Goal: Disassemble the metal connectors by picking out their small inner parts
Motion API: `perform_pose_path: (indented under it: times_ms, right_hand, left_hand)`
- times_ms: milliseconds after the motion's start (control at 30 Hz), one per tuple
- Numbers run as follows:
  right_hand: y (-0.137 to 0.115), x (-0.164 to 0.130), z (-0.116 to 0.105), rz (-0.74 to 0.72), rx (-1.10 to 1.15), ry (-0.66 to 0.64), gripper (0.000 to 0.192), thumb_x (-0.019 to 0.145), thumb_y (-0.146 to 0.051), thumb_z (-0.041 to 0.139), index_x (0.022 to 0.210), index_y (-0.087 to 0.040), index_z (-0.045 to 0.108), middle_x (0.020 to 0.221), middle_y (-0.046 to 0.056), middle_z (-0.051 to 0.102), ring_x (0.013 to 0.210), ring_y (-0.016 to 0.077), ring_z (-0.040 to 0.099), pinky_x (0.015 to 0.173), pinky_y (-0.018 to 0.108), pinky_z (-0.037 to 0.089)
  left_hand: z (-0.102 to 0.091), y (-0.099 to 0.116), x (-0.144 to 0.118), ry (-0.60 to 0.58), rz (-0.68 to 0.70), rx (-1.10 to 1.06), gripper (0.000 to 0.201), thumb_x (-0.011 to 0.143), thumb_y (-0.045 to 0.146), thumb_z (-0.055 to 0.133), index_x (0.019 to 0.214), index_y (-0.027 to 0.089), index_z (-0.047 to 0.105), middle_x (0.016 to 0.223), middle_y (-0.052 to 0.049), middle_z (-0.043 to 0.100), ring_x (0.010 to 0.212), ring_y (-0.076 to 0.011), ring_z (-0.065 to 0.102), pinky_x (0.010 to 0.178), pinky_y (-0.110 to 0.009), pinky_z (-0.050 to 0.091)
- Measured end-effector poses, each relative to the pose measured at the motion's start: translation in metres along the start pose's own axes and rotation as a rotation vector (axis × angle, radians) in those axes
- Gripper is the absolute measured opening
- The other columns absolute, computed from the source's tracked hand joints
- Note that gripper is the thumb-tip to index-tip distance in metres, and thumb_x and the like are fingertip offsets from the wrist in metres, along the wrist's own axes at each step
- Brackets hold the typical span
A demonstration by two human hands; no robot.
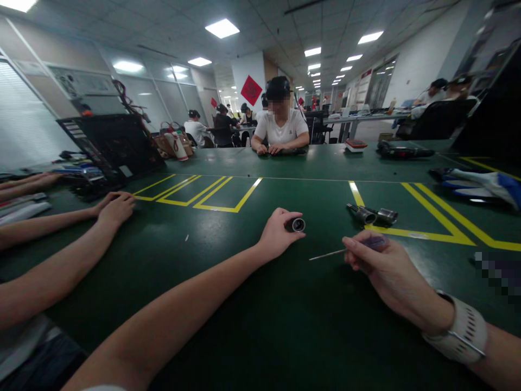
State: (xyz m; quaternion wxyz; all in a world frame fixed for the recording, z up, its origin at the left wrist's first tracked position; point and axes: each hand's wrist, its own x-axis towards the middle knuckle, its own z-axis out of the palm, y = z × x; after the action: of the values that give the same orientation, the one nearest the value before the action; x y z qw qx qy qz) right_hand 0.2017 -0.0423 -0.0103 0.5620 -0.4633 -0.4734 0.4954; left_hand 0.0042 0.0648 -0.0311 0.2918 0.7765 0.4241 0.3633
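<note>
Right hand (386, 269), lower right of frame, wrist banded — fingers closed around a thin screwdriver (342, 251) whose shaft points left. Left hand (279, 233) at centre, fingers pinching a small metal cylinder (298, 224) resting on the green tabletop (228, 282). Two more metal parts (372, 215) lie right of centre — near a yellow line.

An open-plan workshop hall: long green worktables (244, 304) with yellow markings (211, 198), ceiling panel lights (222, 28), seated workers (280, 127).

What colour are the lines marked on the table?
Yellow lines on the dark green table, head view.
</note>
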Motion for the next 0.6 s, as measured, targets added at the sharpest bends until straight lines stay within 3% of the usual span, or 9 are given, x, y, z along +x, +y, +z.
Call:
perform_pose_path:
  times_ms: [167, 267, 367, 467, 600]
  right_hand:
    - [0.002, 0.002, -0.002, 0.067, 0.104, -0.047, 0.03, 0.071, -0.036, 0.07, 0.059, -0.02, 0.047, 0.05, -0.006, 0.047, 0.046, 0.0099, 0.047, 0.048, 0.025, 0.046]
    - [0.002, 0.002, -0.002, 0.085, 0.199, -0.031, 0.026, 0.074, -0.035, 0.068, 0.062, -0.019, 0.051, 0.052, -0.006, 0.047, 0.047, 0.0083, 0.046, 0.05, 0.024, 0.046]
    - [0.003, 0.001, -0.002, 0.041, 0.224, -0.029, 0.018, 0.076, -0.035, 0.066, 0.076, -0.018, 0.06, 0.063, -0.003, 0.058, 0.055, 0.0099, 0.054, 0.054, 0.024, 0.048]
    - [0.004, -0.002, -0.001, -0.058, 0.147, -0.064, 0.019, 0.079, -0.036, 0.063, 0.085, -0.017, 0.063, 0.077, 0.003, 0.065, 0.071, 0.0154, 0.062, 0.067, 0.031, 0.052]
    - [0.002, -0.009, 0.002, -0.189, -0.129, -0.153, 0.019, 0.084, -0.035, 0.056, 0.09, -0.019, 0.064, 0.09, 0.005, 0.068, 0.087, 0.0197, 0.064, 0.079, 0.037, 0.05]
  left_hand:
    - [-0.007, 0.004, 0.003, -0.024, 0.113, 0.228, 0.041, 0.058, 0.039, 0.077, 0.088, 0.018, 0.06, 0.093, -0.004, 0.053, 0.089, -0.0202, 0.049, 0.076, -0.033, 0.041]
    - [-0.005, 0.005, 0.003, -0.101, 0.083, 0.173, 0.044, 0.061, 0.045, 0.073, 0.089, 0.017, 0.052, 0.085, -0.001, 0.054, 0.078, -0.0166, 0.05, 0.067, -0.028, 0.041]
    - [-0.002, 0.006, 0.002, -0.163, 0.026, 0.098, 0.044, 0.064, 0.044, 0.071, 0.091, 0.017, 0.048, 0.081, 0.001, 0.054, 0.068, -0.013, 0.05, 0.058, -0.024, 0.039]
    - [0.001, 0.009, -0.001, -0.182, 0.078, 0.109, 0.034, 0.065, 0.038, 0.071, 0.085, 0.017, 0.052, 0.082, 0.001, 0.055, 0.071, -0.013, 0.051, 0.061, -0.024, 0.039]
    - [0.005, 0.017, -0.007, -0.252, 0.18, 0.145, 0.019, 0.072, 0.032, 0.065, 0.07, 0.016, 0.054, 0.07, 0.001, 0.054, 0.066, -0.0122, 0.05, 0.061, -0.024, 0.038]
